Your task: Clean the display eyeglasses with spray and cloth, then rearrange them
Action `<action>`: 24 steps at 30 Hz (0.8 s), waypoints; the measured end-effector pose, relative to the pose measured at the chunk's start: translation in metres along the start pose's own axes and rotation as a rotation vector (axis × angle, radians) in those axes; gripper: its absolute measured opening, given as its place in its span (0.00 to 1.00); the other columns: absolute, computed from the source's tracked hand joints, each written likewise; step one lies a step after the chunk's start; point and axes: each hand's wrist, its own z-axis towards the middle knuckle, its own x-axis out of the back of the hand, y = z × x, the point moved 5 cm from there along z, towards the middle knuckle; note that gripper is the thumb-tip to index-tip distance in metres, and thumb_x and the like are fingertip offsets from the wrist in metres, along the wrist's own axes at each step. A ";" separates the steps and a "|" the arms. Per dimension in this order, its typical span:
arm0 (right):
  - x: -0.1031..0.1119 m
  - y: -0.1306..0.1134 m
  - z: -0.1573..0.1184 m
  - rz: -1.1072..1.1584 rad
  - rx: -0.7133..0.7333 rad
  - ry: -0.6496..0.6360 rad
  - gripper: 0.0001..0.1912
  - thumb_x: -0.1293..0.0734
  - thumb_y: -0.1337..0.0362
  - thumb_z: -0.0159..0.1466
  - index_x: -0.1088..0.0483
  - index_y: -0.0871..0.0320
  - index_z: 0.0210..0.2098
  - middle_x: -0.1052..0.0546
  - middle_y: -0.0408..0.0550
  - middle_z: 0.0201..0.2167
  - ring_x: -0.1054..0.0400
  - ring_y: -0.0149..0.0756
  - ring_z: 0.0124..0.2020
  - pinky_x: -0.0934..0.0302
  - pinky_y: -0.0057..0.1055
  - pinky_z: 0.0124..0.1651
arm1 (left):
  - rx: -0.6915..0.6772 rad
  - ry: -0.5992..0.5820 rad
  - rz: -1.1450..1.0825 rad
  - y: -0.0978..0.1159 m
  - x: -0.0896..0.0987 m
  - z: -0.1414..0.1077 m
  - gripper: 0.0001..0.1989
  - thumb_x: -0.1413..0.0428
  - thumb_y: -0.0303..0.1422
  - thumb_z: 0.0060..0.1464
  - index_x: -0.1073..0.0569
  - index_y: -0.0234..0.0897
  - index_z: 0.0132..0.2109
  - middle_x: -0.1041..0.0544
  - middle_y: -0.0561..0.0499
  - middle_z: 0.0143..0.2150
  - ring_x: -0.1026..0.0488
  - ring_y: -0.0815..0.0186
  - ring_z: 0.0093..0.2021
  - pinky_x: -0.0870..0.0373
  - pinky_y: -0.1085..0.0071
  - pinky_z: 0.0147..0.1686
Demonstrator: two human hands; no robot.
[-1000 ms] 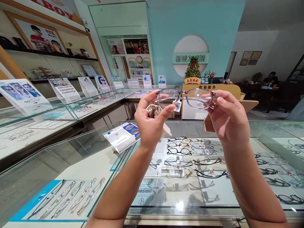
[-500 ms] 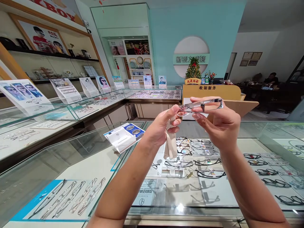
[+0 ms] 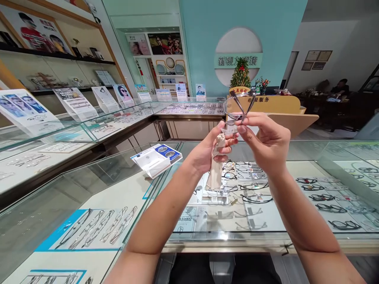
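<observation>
Between my hands, above the glass counter, a pair of eyeglasses (image 3: 244, 112) is held tilted, its folded temples pointing up. My right hand (image 3: 271, 144) is closed, pinching the eyeglasses near the rim with thumb and fingers. A beige cleaning cloth (image 3: 214, 171) hangs down from my left hand (image 3: 203, 156), whose fingers are closed around it. My left thumb and fingertips are at the lower lens; whether cloth lies between them and the lens I cannot tell.
Below my hands stands a glass display counter (image 3: 237, 238) with rows of eyeglasses inside. A white and blue card box (image 3: 155, 161) sits left of my left forearm. A cash desk (image 3: 284, 104) and another counter stand behind; a person (image 3: 342, 88) sits far right.
The eyeglasses have turned from lying nearly level to tilted, with the temples now upward. My right hand has shifted slightly left, closer to my left hand. The view has tipped downward.
</observation>
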 end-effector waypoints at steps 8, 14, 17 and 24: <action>-0.001 -0.010 -0.034 -0.209 0.016 -0.362 0.05 0.29 0.67 0.70 0.21 0.50 0.42 0.15 0.45 0.43 0.22 0.42 0.46 0.30 0.44 0.52 | -0.270 0.472 0.676 -0.007 0.090 -0.032 0.16 0.34 0.44 0.55 0.29 0.39 0.36 0.40 0.60 0.24 0.48 0.74 0.22 0.52 0.74 0.22; -0.037 0.007 -0.124 -0.376 0.106 -0.956 0.11 0.35 0.66 0.75 0.24 0.57 0.36 0.17 0.48 0.38 0.28 0.41 0.43 0.40 0.40 0.49 | -0.346 0.598 1.164 -0.025 0.129 -0.046 0.09 0.40 0.37 0.59 0.26 0.37 0.33 0.26 0.55 0.30 0.35 0.69 0.30 0.40 0.70 0.34; -0.051 0.015 -0.161 -0.459 0.155 -1.118 0.12 0.36 0.67 0.74 0.26 0.58 0.34 0.20 0.47 0.34 0.32 0.41 0.41 0.44 0.41 0.49 | -0.298 0.453 1.300 -0.038 0.121 -0.044 0.09 0.43 0.37 0.62 0.24 0.37 0.35 0.23 0.55 0.31 0.33 0.69 0.30 0.40 0.70 0.35; -0.056 0.016 -0.193 -0.542 0.178 -1.359 0.11 0.36 0.70 0.73 0.25 0.58 0.35 0.23 0.48 0.35 0.34 0.43 0.41 0.46 0.44 0.54 | -0.035 0.017 1.630 -0.081 0.104 -0.033 0.11 0.43 0.38 0.66 0.19 0.39 0.39 0.17 0.50 0.38 0.25 0.62 0.38 0.41 0.67 0.36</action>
